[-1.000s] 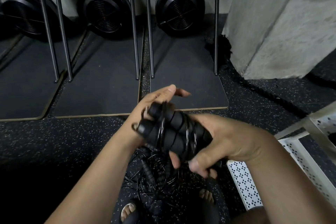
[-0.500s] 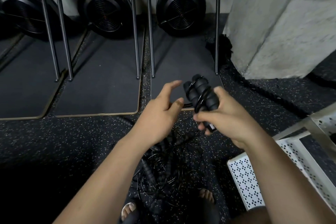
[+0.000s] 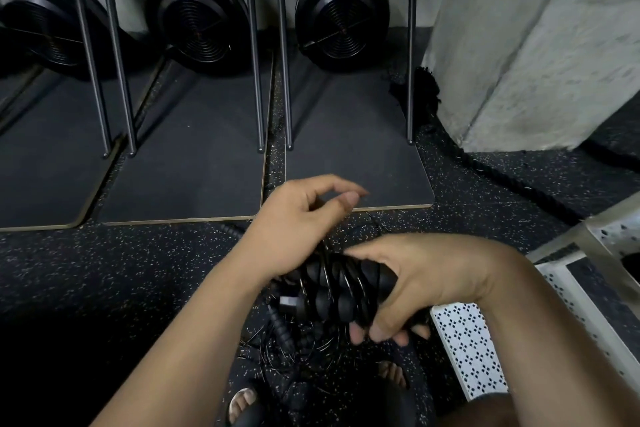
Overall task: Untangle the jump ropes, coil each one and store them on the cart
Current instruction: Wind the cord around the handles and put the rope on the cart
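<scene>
Now back in close with left hand (image 3: pixel 298 222), fingertips pinched, maybe on cord, can't tell. Clamping the wrapped jump rope handles (image 3: pixel 332 291) low again in right hand (image 3: pixel 436 277), above the floor tangle (image 3: pixel 294 347). Probably means another wrap, not cart (image 3: pixel 464 347) time yet.

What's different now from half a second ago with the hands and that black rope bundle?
The right hand, gripping the wrapped jump rope handles throughout, lowered them back toward the body. The left hand closed in above them, fingers now curled. The floor tangle and white cart stayed put.
</scene>
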